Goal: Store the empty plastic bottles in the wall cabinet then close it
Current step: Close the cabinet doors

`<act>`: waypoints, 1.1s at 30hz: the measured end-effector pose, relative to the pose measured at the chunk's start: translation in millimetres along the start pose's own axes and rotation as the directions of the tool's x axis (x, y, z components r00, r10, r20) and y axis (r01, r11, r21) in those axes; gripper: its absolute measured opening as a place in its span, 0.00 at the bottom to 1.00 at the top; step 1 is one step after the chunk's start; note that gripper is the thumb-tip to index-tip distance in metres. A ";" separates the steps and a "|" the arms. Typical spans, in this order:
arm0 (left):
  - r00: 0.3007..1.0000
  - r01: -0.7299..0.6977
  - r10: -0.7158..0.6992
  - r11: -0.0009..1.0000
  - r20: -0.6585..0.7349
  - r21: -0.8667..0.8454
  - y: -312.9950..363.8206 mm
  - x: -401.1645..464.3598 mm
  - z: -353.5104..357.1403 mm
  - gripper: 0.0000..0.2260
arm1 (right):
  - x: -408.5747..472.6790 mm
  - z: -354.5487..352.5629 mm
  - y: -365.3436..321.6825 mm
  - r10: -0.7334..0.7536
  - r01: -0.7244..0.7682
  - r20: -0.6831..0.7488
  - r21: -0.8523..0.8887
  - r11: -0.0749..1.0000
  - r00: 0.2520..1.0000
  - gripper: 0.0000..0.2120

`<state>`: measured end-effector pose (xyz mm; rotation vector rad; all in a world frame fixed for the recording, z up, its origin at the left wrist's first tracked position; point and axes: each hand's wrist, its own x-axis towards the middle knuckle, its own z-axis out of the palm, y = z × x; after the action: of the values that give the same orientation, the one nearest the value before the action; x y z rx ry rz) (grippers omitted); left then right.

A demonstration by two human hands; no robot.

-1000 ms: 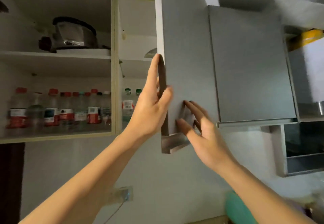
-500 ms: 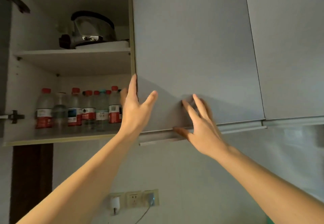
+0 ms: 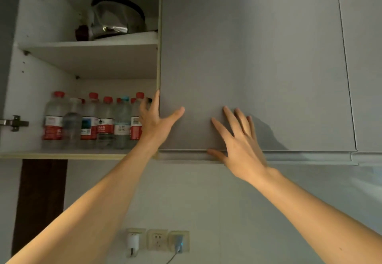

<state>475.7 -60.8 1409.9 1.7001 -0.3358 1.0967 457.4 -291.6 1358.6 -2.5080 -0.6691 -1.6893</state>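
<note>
Several empty plastic bottles (image 3: 91,123) with red caps stand in a row on the lower shelf of the wall cabinet (image 3: 62,154), whose left half stands open. The grey right door (image 3: 248,57) is flush with the cabinet front. My left hand (image 3: 157,123) lies at that door's left edge, fingers straight and thumb spread on the door face. My right hand (image 3: 239,139) is flat on the door's lower part, fingers spread, thumb under the bottom rail.
A steel pot with a lid (image 3: 115,18) sits on the upper shelf. A hinge (image 3: 14,122) juts from the cabinet's left wall. Another grey door (image 3: 365,57) is at the right. Wall sockets (image 3: 158,240) with plugs sit below, beside a dark strip (image 3: 41,201).
The right door swung from edge-on to flat against the cabinet. Both hands followed it, and my left hand went from gripping its edge to resting open on it.
</note>
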 end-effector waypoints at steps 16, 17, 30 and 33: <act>0.993 -0.115 0.100 0.936 0.063 0.332 -5.7 2.0 -6.0 0.45 | 11.2 28.0 -13.4 0.143 -0.106 -0.173 0.208 0.972 0.975 0.33; 0.991 -0.126 0.108 0.933 0.073 0.337 -3.2 -1.4 -13.8 0.44 | 14.9 26.5 -25.5 0.184 -0.130 -0.180 0.277 0.952 0.966 0.32; 0.970 -0.173 0.240 0.802 -0.043 0.572 21.9 -85.9 -290.9 0.24 | 51.9 9.0 -293.6 0.180 -0.149 0.051 0.797 0.585 0.982 0.21; 0.944 -0.150 0.307 0.724 -0.119 0.673 44.5 -99.9 -374.2 0.22 | 61.4 -5.1 -379.2 0.133 -0.114 0.058 0.882 0.458 0.989 0.20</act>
<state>203.3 215.9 1374.0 2.1549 0.0032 1.7260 330.3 70.4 1339.8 -1.6857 -0.9936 -0.8799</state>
